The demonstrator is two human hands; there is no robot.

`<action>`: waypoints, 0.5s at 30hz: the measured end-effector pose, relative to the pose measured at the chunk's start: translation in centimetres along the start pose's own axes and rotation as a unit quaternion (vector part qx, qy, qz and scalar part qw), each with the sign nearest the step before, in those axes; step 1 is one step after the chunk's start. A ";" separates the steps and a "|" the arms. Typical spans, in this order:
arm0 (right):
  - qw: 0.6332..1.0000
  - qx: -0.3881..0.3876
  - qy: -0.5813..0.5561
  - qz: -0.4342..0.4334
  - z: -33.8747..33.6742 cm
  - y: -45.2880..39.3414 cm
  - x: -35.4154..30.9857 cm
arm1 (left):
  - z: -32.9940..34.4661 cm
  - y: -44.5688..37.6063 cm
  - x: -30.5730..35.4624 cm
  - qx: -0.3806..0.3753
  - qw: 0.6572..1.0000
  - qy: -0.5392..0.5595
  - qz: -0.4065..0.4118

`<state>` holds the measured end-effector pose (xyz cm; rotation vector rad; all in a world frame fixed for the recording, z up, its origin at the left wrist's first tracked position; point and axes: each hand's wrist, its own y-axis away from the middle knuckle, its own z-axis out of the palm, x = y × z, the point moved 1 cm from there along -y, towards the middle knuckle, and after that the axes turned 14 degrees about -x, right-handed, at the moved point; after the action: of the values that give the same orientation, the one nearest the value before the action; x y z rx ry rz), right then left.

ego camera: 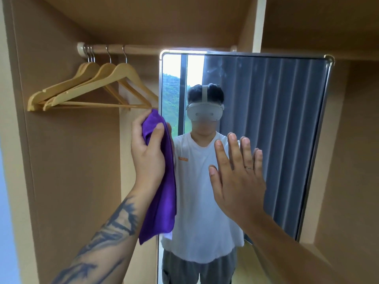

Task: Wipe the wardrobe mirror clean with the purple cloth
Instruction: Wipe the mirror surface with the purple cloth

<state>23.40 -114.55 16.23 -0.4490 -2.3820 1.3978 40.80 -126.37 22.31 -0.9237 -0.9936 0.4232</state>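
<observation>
One mirror (266,119), one purple cloth (162,181) gripped by left hand (146,152) fingers, right hand (238,177) fingers straight

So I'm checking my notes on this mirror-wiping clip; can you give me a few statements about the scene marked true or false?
1. The left hand grips the purple cloth. True.
2. The right hand holds a spray bottle. False: it is open, fingers straight, holding nothing.
3. Wooden hangers hang on the rail left of the mirror. True.
4. The cloth is at the mirror's right edge. False: it hangs by the left edge.
5. Clothes hang on the hangers. False: they are bare.
</observation>
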 end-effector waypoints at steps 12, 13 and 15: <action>1.000 0.019 -0.012 0.008 0.4 0.1 -0.5 | -0.4 0.4 1.0 -0.004 0.999 -0.047 0.008; 1.000 0.017 -0.012 0.008 0.4 0.1 -0.5 | 0.1 -0.9 1.9 -0.008 0.998 -0.049 0.025; 1.000 0.013 -0.008 0.008 0.3 0.1 -0.4 | 0.8 -3.3 3.2 -0.009 0.998 -0.052 0.041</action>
<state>23.64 -114.96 15.93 -0.4518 -2.3743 1.4427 41.46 -125.69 26.86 -0.9685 -1.0569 0.5370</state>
